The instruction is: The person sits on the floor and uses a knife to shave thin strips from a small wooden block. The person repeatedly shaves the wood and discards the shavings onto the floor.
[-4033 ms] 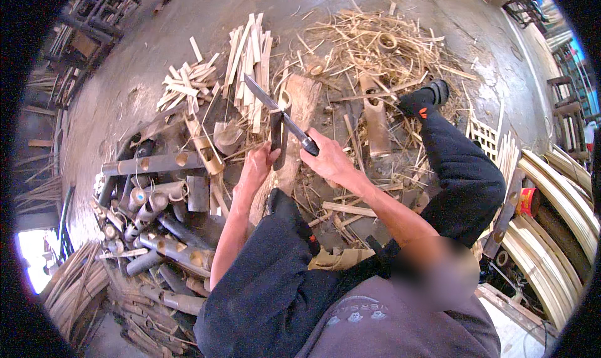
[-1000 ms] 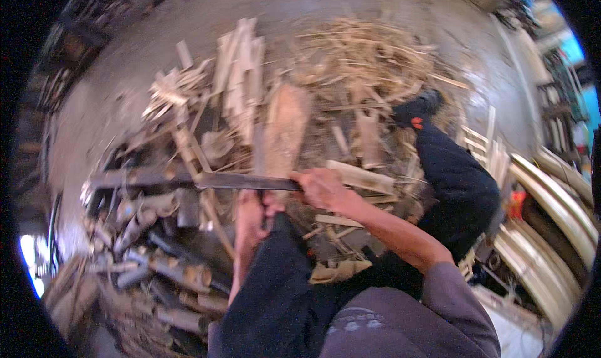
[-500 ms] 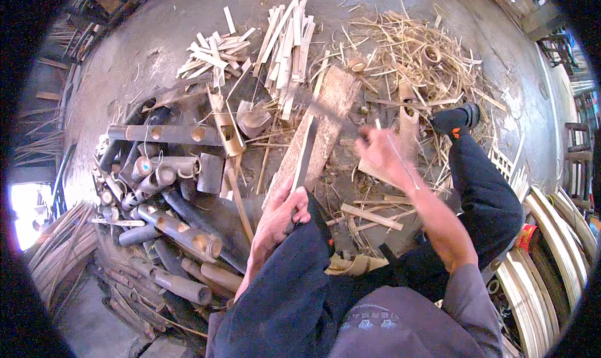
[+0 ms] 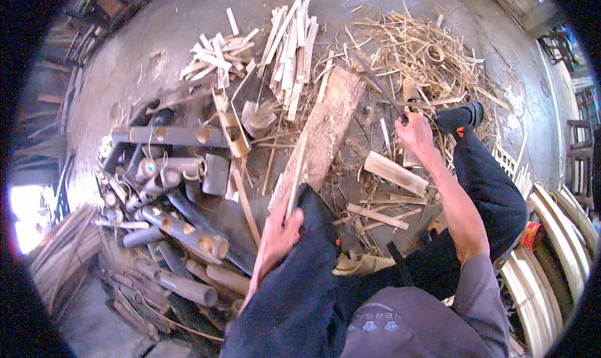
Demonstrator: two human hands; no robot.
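My left hand (image 4: 283,229) is closed around a narrow bamboo strip (image 4: 298,173), just beyond my left knee. The strip points away from me over the lower part of a rough wooden board (image 4: 335,110) that lies slanting on the floor. To the right of the board, my right hand (image 4: 415,134) grips a knife (image 4: 377,82) with a long dark blade. The blade slants up and left, apart from the strip. A pale split bamboo piece (image 4: 395,173) lies on the floor below my right hand.
Left of me are stacked bamboo tubes (image 4: 184,233). Beyond the board lie cut strips (image 4: 291,54), a smaller heap of strips (image 4: 219,54) and a tangle of shavings (image 4: 432,51). Long pale slats (image 4: 532,295) stand at my right. My right foot (image 4: 460,117) rests near the shavings.
My right hand has swung the knife from across the board up and to the right, away from the strip. My left hand has drawn slightly nearer to me, and the strip has turned to look narrower.
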